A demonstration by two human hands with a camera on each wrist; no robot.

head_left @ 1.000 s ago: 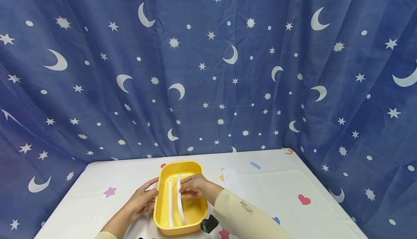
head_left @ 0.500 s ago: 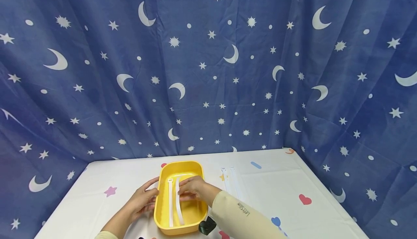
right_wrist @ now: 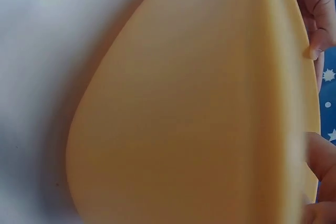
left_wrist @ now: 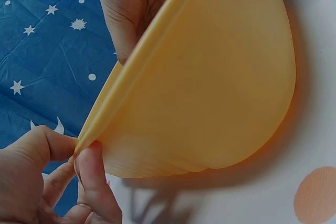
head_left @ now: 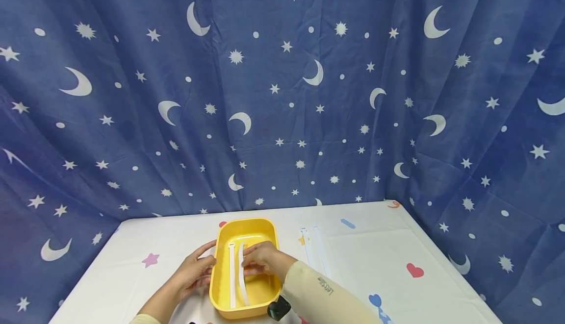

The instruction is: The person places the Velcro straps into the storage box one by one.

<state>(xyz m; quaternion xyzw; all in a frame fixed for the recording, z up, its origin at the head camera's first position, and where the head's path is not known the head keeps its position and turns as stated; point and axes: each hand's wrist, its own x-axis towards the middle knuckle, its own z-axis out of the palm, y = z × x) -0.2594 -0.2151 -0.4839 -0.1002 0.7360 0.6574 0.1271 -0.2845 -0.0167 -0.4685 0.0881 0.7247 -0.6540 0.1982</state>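
A yellow plastic tub (head_left: 245, 313) stands on the table, and its side fills much of both wrist views. My left hand (head_left: 192, 271) holds its left rim; in the left wrist view, the thumb and fingers (left_wrist: 94, 169) pinch that rim. Inside the tub, a flat white strap with a slotted end (head_left: 232, 277) lies lengthwise. Just right of it, my right hand (head_left: 262, 258) pinches a second white strap (head_left: 242, 282) that bows slightly. In the right wrist view the tub wall (right_wrist: 157, 108) hides this strap and most of the right hand (right_wrist: 320, 163).
Two more white straps (head_left: 306, 245) lie side by side on the table, right of the tub, partly behind the right forearm. The white tablecloth (head_left: 362, 260) carries coloured shapes. A blue curtain (head_left: 282, 93) with stars and moons hangs behind the table. A dark device (head_left: 279, 308) sits at the right wrist.
My right hand has moved slightly toward me and left, bringing the pinched strap a little closer to the strap beside it. My left hand keeps its hold on the rim.
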